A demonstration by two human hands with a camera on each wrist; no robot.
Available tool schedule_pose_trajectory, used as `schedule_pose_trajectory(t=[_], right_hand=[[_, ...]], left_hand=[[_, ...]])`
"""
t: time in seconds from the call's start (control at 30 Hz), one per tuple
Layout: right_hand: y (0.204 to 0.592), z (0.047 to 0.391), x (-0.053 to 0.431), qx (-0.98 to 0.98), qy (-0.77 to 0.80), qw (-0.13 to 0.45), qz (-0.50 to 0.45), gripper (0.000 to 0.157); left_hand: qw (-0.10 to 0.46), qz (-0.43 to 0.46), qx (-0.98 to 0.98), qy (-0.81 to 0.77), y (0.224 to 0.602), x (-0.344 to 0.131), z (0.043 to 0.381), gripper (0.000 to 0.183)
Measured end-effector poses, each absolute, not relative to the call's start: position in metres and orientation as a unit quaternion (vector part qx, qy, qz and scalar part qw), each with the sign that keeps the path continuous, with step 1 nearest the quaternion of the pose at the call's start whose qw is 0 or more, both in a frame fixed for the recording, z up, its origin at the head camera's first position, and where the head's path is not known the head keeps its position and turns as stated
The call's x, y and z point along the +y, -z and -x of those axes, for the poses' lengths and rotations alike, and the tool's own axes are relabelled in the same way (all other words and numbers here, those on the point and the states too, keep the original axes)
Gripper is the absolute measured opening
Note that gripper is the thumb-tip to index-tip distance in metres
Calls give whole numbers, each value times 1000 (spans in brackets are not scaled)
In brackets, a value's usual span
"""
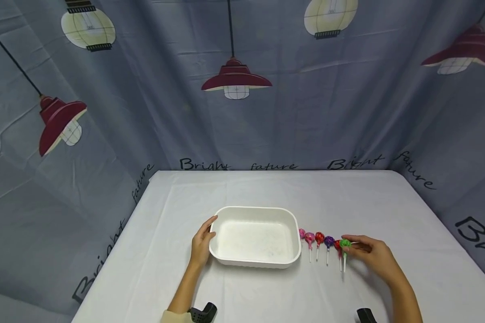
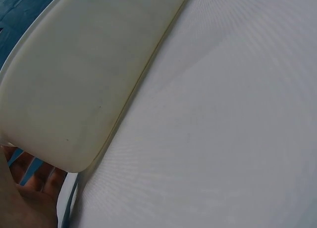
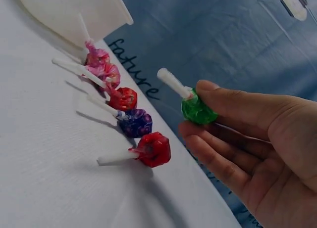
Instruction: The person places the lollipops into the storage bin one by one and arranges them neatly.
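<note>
Pinching the green lollipop [image 3: 199,110] between thumb and fingertips, the right hand [image 1: 375,255] reaches in from the lower right of the head view, its forearm slanting up and to the left. The left hand [image 1: 200,244] comes up from the lower centre-left, fingers apart and laid against the left end of the white tray [image 1: 254,237].

The green lollipop sits at the right hand's fingertips, right of centre in the head view, its stick pointing down there. Just left of it, a row runs toward the tray: a red lollipop [image 3: 154,150], a purple lollipop [image 3: 136,123], another red one, then two pink lollipops [image 3: 109,75] beside the tray's right end.

Each has a round head in shiny, crinkled wrapping on a slim white stick. The tray is a smooth rounded rectangle. Below it spreads a faintly creased white cloth [image 1: 275,296].
</note>
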State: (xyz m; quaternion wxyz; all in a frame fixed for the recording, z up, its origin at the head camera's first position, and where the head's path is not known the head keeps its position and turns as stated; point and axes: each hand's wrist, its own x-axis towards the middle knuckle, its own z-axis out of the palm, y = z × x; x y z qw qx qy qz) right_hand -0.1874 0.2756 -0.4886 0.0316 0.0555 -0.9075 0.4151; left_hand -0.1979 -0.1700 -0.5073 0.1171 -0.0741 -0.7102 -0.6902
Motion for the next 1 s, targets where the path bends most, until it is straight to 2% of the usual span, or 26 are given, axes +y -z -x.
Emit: schedule_pose_trajectory(t=[0.33, 0.77, 1.0], right_hand=[[466, 204, 262, -894, -440, 36, -78, 45], [445, 226, 229, -876, -468, 78, -91, 44], [441, 235, 215, -838, -520, 116, -121, 38]], left_hand=[[119, 73, -710, 690, 505, -172, 196, 44], [128, 75, -716, 682, 506, -172, 196, 43], [116, 71, -710, 691, 506, -170, 197, 43]])
